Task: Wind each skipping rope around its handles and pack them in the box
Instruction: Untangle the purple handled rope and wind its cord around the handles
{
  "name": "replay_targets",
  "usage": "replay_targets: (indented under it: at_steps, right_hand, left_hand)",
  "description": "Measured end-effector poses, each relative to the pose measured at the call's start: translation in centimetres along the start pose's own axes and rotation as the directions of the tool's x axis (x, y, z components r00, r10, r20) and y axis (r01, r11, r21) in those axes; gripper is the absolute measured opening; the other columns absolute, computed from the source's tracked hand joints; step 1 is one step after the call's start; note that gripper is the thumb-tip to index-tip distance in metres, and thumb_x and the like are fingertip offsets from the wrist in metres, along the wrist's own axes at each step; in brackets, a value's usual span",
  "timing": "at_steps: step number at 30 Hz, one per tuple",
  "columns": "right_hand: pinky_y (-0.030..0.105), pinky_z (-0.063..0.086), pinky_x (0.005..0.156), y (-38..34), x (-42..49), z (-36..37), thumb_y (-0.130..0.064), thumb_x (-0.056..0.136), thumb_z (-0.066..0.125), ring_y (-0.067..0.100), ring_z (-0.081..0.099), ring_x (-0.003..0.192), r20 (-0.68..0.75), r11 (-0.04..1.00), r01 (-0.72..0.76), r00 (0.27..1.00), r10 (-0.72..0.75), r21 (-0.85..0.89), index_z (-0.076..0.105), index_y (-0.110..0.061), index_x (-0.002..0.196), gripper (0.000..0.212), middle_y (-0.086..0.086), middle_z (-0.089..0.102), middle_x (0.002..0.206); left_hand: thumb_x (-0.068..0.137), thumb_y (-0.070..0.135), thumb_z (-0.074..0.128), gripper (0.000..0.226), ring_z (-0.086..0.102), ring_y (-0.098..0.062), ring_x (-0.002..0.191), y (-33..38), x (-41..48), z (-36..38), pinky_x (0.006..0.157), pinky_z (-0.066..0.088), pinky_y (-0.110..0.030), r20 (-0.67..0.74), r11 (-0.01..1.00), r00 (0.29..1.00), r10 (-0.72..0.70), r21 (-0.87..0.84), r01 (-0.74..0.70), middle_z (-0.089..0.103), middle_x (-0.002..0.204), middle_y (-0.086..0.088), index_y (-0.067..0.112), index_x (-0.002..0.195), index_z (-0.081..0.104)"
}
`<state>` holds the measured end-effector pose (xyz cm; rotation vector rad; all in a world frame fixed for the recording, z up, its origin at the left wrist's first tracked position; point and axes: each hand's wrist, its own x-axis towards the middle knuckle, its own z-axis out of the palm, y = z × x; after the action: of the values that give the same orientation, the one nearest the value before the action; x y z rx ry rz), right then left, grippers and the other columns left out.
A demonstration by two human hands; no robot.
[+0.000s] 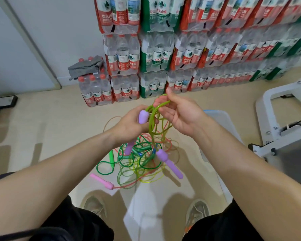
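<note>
We are clasping one purple handle (143, 116) in our left hand (129, 126), fingers curled round it, while our right hand (180, 117) is pinching a loop of the green rope (161, 104) just right of it. The second handle (169, 163) is dangling nearer us, and the box (222, 121) is sitting farther right.

A beige floor (47, 129) is seen. A white sheet (146, 206) is spread on it at the near middle, and a tangle of ropes (137, 164) is heaped at its far end, with a pink handle (102, 181) and a green handle (111, 158) laid out to the left. A clear box (222, 122) is set just right of the tangle. Packs (125, 89) of bottled water are stacked on the far floor, a white frame (276, 105) is stood at right, and two shoes (94, 205) are planted nearest.
</note>
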<state>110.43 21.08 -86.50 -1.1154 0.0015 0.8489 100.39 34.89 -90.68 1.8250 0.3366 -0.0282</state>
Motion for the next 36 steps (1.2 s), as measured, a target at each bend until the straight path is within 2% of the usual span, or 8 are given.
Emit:
replay_targets:
  at_steps: [5, 9, 13, 18, 22, 26, 28, 36]
  right_hand:
    - [0.019, 0.056, 0.05, -0.6, -0.2, -0.3, -0.026, 0.103, 0.054, 0.014, 0.072, 0.057, -0.069, 0.996, 0.044, 0.997, -0.039, 0.078, 0.059, -0.001, 0.09, 0.028, 0.012, 0.072, 0.068]
    - [0.02, 0.055, 0.045, -0.9, -0.3, -0.6, -0.017, 0.103, 0.055, 0.015, 0.071, 0.054, -0.116, 0.993, -0.005, 0.993, 0.018, 0.117, 0.056, 0.001, 0.094, 0.019, 0.01, 0.07, 0.061]
    - [0.02, 0.053, 0.044, -0.9, -0.3, -0.6, -0.01, 0.104, 0.051, 0.011, 0.066, 0.048, -0.141, 0.996, 0.01, 0.99, 0.002, 0.083, 0.056, -0.003, 0.09, 0.017, 0.006, 0.065, 0.057]
    - [0.024, 0.051, 0.049, -0.1, 0.4, -1.7, -0.01, 0.098, 0.049, 0.016, 0.06, 0.049, -0.249, 0.944, -0.071, 0.968, -0.012, -0.322, 0.061, -0.012, 0.097, 0.012, 0.0, 0.062, 0.06]
    - [0.028, 0.047, 0.053, 4.3, 2.3, -4.8, -0.003, 0.089, 0.046, 0.024, 0.058, 0.056, -0.271, 0.618, -0.165, 0.959, -0.082, -0.769, 0.063, -0.005, 0.085, 0.018, 0.021, 0.068, 0.077]
    - [0.038, 0.055, 0.059, 10.8, 3.2, -7.7, -0.007, 0.093, 0.045, 0.03, 0.07, 0.068, -0.259, 0.199, -0.301, 0.942, 0.212, -0.933, 0.067, -0.002, 0.09, 0.023, 0.017, 0.074, 0.091]
    - [0.035, 0.053, 0.059, 13.4, 3.4, -7.9, -0.011, 0.094, 0.044, 0.026, 0.068, 0.067, -0.242, 0.126, -0.291, 0.921, 0.307, -0.948, 0.065, -0.007, 0.092, 0.022, 0.013, 0.071, 0.091]
    - [0.026, 0.052, 0.058, 26.1, 8.3, -6.5, -0.01, 0.101, 0.045, 0.02, 0.061, 0.07, -0.198, 0.48, -0.449, 0.852, 0.486, -0.754, 0.066, -0.007, 0.116, 0.026, 0.007, 0.061, 0.086]
  left_hand:
    - [0.075, 0.004, 0.062, 0.039, 0.066, -0.027, 0.084, 0.4, 0.3, 0.4, 0.068, 0.051, -0.031, 0.096, 0.919, 0.991, -0.09, -0.376, 0.12, 0.066, 0.094, -0.016, -0.009, 0.111, 0.057]
    - [0.085, 0.006, 0.072, 0.04, 0.068, -0.028, 0.074, -0.6, 0.8, 0.5, 0.048, 0.05, -0.028, -0.122, 0.977, 0.985, -0.12, -0.189, 0.095, 0.064, 0.084, -0.015, -0.008, 0.115, 0.05]
    - [0.092, 0.014, 0.071, 0.034, 0.072, -0.014, 0.07, -1.0, 0.8, 0.6, 0.054, 0.054, -0.03, -0.204, 0.999, 0.977, -0.052, 0.001, 0.053, 0.066, 0.083, -0.009, 0.008, 0.118, 0.05]
    - [0.093, 0.006, 0.068, 0.024, 0.064, -0.02, 0.067, 0.4, 0.8, 0.0, 0.056, 0.055, -0.03, -0.251, 0.992, 0.967, -0.029, -0.125, -0.002, 0.064, 0.08, -0.013, 0.004, 0.112, 0.053]
    - [0.095, 0.005, 0.065, 0.022, 0.065, -0.02, 0.069, 0.8, 1.2, -1.0, 0.062, 0.059, -0.03, -0.304, 0.985, 0.953, -0.021, -0.168, -0.032, 0.062, 0.077, -0.008, 0.005, 0.113, 0.052]
    - [0.096, 0.011, 0.065, 0.034, 0.067, -0.009, 0.064, -0.7, 2.3, -2.1, 0.059, 0.058, -0.027, -0.383, 1.0, 0.924, 0.005, 0.019, 0.002, 0.067, 0.086, -0.013, 0.005, 0.125, 0.049]
    - [0.095, 0.01, 0.065, 0.032, 0.07, -0.019, 0.076, -2.1, 3.2, -3.0, 0.061, 0.057, -0.031, -0.392, 0.997, 0.92, -0.009, 0.067, 0.038, 0.067, 0.095, -0.018, 0.008, 0.123, 0.049]
    - [0.09, 0.01, 0.068, 0.033, 0.06, -0.029, 0.076, -9.7, 7.7, -4.2, 0.079, 0.058, -0.051, -0.53, 0.979, 0.829, -0.181, -0.014, 0.205, 0.058, 0.092, -0.012, 0.017, 0.116, 0.05]
